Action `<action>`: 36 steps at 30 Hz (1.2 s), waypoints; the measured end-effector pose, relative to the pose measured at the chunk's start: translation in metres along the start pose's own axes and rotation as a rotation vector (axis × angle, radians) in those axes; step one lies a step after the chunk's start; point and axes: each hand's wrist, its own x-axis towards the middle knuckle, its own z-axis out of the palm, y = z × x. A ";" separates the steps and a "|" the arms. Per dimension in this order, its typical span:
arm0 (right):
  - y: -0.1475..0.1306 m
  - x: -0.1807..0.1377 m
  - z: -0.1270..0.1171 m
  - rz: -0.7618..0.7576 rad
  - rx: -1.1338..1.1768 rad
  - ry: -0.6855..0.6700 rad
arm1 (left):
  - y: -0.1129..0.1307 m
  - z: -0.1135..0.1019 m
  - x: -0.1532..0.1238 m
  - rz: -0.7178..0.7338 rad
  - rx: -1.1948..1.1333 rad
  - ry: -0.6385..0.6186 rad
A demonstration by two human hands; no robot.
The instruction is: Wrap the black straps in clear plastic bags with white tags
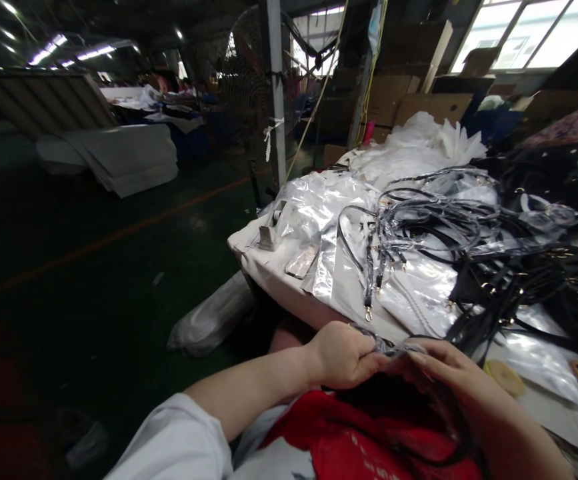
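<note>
In front of my lap, my left hand (pixel 341 353) is closed round a black strap in clear plastic wrap (pixel 393 349). My right hand (pixel 441 363) pinches the same strap a short way to the right, so the hands nearly meet. Part of the strap hangs in a loop below my right hand, over red cloth (pixel 369 433) on my lap. Beyond my hands, a tangled pile of black straps (pixel 433 217), many in plastic, lies on the table. One strap end with a gold clasp (pixel 368 297) points towards me.
Clear plastic bags (pixel 313 197) cover the table's far left. A phone-like flat object (pixel 302 260) lies near the table edge (pixel 269 270). A yellow roll (pixel 505 377) sits right of my hands. Further off are a post (pixel 275 100), a fan (pixel 246 73) and cardboard boxes (pixel 389 97).
</note>
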 end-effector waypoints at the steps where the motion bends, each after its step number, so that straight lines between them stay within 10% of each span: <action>1: 0.001 0.003 -0.002 0.007 -0.054 -0.013 | 0.003 -0.003 -0.001 -0.079 -0.159 -0.094; 6: 0.011 0.009 0.007 0.003 -0.126 -0.127 | -0.001 -0.017 -0.002 -0.464 -1.035 -0.334; 11: 0.029 0.017 0.008 -0.046 -0.049 -0.086 | -0.012 -0.027 0.005 -0.595 -1.421 -0.061; 17: 0.051 0.034 -0.002 -0.232 -0.351 0.335 | -0.016 -0.058 0.012 -0.487 -1.663 0.192; 22: 0.043 0.036 0.021 -0.096 -0.346 0.103 | -0.004 -0.061 0.025 -0.446 -1.673 0.338; 26: 0.026 0.033 0.056 -0.007 -0.059 -0.276 | 0.003 -0.046 0.044 -0.352 -1.538 0.619; 30: 0.014 0.029 0.072 0.034 0.216 -0.461 | -0.008 -0.019 0.049 -0.230 -0.863 0.875; 36: 0.010 0.020 0.045 -0.012 0.433 -0.332 | -0.026 0.020 0.020 -0.114 0.042 0.380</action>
